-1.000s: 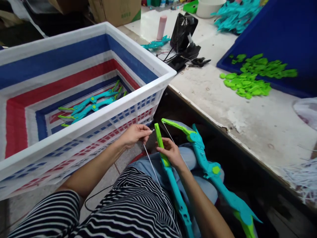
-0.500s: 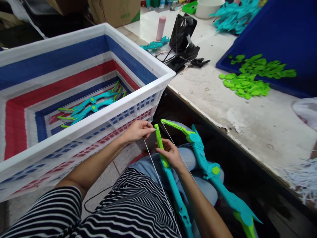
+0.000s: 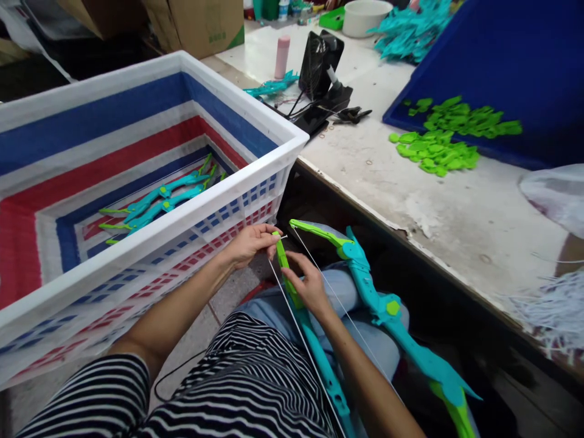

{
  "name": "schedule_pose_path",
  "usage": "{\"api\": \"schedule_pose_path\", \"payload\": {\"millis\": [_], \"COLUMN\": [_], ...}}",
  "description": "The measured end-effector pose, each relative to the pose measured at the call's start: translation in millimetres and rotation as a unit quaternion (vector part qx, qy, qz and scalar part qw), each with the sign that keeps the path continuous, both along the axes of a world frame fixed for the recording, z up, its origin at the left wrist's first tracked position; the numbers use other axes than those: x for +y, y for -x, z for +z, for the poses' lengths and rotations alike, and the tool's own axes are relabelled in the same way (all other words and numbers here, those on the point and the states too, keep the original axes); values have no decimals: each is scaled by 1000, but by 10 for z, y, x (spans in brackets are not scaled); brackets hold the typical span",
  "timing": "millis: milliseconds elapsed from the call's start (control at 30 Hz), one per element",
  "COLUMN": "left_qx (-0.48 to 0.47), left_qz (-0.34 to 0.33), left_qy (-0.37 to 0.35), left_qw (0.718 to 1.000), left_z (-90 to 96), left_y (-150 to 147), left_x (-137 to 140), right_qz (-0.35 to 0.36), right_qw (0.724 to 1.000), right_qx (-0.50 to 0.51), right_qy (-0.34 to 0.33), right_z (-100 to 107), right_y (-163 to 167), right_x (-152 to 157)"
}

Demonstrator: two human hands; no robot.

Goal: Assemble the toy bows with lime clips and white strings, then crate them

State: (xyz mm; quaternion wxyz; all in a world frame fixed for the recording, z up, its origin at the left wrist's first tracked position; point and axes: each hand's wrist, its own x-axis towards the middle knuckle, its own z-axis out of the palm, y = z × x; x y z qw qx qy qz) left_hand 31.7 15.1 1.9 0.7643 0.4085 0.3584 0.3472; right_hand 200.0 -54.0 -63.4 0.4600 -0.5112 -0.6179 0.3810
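A toy bow (image 3: 314,337) with a teal body and green end lies along my lap, pointing away from me. My right hand (image 3: 310,283) is closed round its green limb just below the tip. At that tip my left hand (image 3: 250,244) pinches a white string (image 3: 292,307), its fingers against the green plastic. A short string end sticks out on the tip's right side. The long part of the string runs back toward my body. To the right, a second toy bow (image 3: 362,274) rests against my knee, with a string running from its green tip.
On my left stands a large white basket (image 3: 292,143) with a striped lining and several bows (image 3: 159,201) inside. The worktable (image 3: 365,188) carries green pieces (image 3: 438,152), a blue bin (image 3: 497,61), a small fan (image 3: 319,64), a pink bottle (image 3: 281,58) and white strings (image 3: 554,313).
My left hand has come up against the green tip, and a string end now shows on the tip's right side. My right hand still grips the limb. The view has shifted slightly.
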Motion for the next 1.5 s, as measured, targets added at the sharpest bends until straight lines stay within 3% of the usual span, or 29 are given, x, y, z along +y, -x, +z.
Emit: {"api": "schedule_pose_path", "payload": {"millis": [100,200,433,533,633,733,767,833,900,967,1033,1067,1133,1267,1333,1500], "left_qx": [-6,-3,25,112,283,364,357,320,270,197,119,97,108,227,220,125], "left_qz": [-1,-3,-16,-33,-12,49,48,11,-28,-36,-17,-1,26,81,109,177], "left_qy": [-8,-12,-16,-55,-200,-368,-402,-422,-364,-233,-105,-69,-64,-177,-188,-63], "left_qw": [1000,1000,999,992,938,854,842,848,891,952,987,993,992,954,951,974], "left_z": [-4,11,79,136,203,253,263,275,289,319,372,409,497,656,678,594], "left_y": [-14,-14,-34,-68,-94,-140,-167,-240,-325,-396,-432,-432,-404,-332,-345,-466], "left_x": [1,-2,3,8,-20,-75,-88,-85,-37,44,129,164,207,153,82,-41], "right_qz": [-33,-7,22,2,-98,-313,-378,-456,-435,-319,-215,-184,-157,-159,-165,-168], "right_qw": [990,978,961,959,957,916,894,857,860,887,907,912,924,944,949,955], "right_qx": [-63,-85,-122,-140,-137,-90,-54,-6,-31,-106,-135,-139,-131,-87,-66,-27], "right_qy": [-120,-190,-248,-246,-237,-236,-235,-238,-265,-315,-337,-339,-324,-277,-261,-243], "right_z": [283,494,640,633,576,560,588,700,838,921,897,850,727,573,576,663], "right_y": [-14,-31,15,26,-220,-688,-820,-934,-803,-489,-147,-10,163,224,221,219], "right_x": [192,387,467,478,628,890,952,958,790,534,319,252,201,267,296,302]}}
